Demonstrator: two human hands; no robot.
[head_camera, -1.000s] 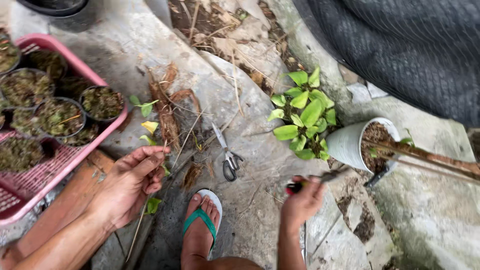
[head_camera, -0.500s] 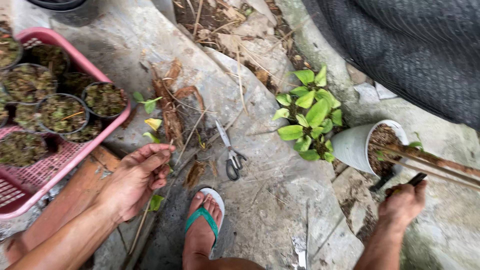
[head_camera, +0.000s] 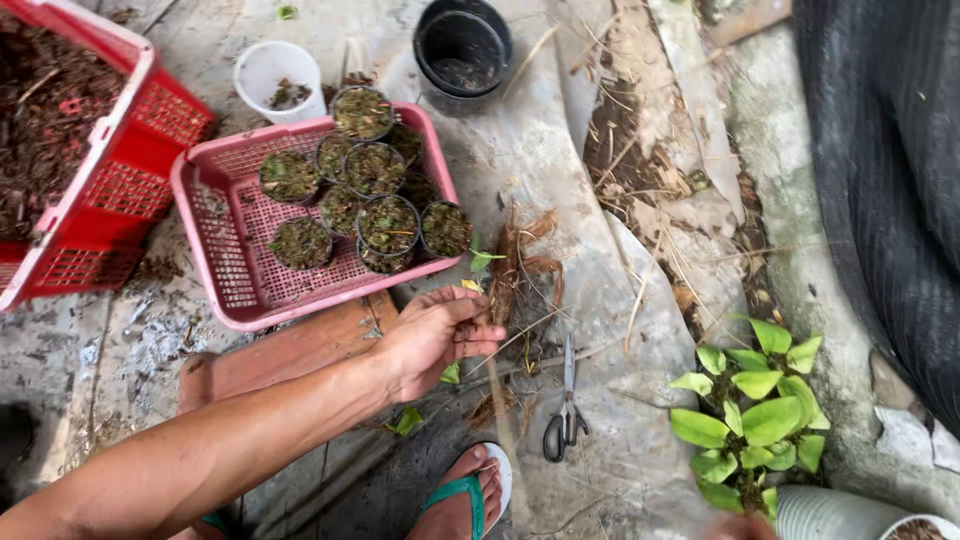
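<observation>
Left hand (head_camera: 435, 335) pinches a thin dry stem (head_camera: 505, 400) in a closed grip, its long axis running from near the foot up toward the brown roots (head_camera: 525, 265). Scissors (head_camera: 566, 405) lie just beside, blades pointing away, handles near. Pink basket (head_camera: 215, 270) of pots sits beyond; the right hand, seen earlier, is now out of view.

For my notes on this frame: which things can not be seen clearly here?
- Right hand: head view, nearly all cut off by the bottom edge.
- What the left hand pinches: its fingers hide it.
- White pot: cut off by the bottom edge.
- Red crate: cut off at the left edge.
</observation>
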